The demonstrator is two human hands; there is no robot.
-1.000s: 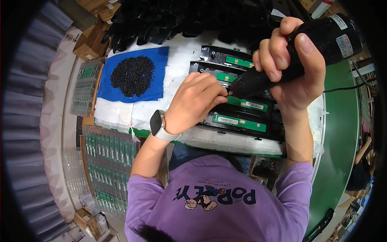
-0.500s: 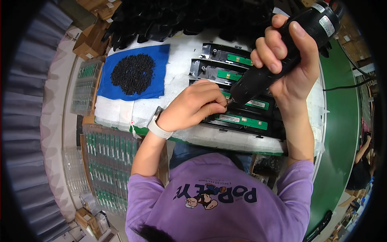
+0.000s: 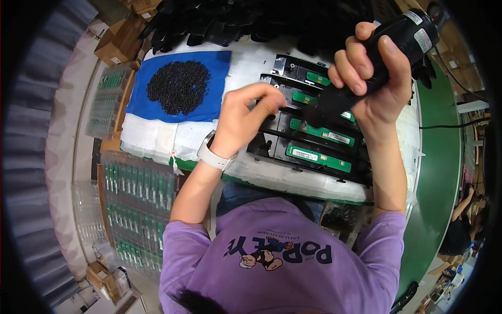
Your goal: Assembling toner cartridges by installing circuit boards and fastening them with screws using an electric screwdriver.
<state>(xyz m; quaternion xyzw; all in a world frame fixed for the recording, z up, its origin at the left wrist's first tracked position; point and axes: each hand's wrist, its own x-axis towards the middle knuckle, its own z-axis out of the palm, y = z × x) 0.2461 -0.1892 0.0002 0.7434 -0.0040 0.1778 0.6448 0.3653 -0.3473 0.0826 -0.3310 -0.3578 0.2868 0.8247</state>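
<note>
My right hand (image 3: 374, 73) is wrapped round a black electric screwdriver (image 3: 408, 39), whose blurred tip end points down to the left over the housings. To the left of that tip, my left hand (image 3: 246, 112) hovers at the ends of the housings, fingers curled and thumb bent in; anything pinched there is too small to make out. Several long black plastic housings (image 3: 269, 146) lie in a stack of rows, each with a narrow green circuit board (image 3: 319, 157) in it. A pile of small black screws (image 3: 178, 86) rests on a blue cloth (image 3: 144, 112) at the left.
Many black plastic parts (image 3: 219, 21) are heaped at the far edge of the white-covered table (image 3: 251, 175). Clear trays of green boards (image 3: 138, 209) stand below left. A black cable (image 3: 452, 125) crosses the green surface (image 3: 436, 172) at right, with another person (image 3: 463, 230) beyond.
My left hand has come away from the screwdriver's tip, up and to the left. The screwdriver has shifted slightly, still in my right hand. The whole view has also moved a little.
</note>
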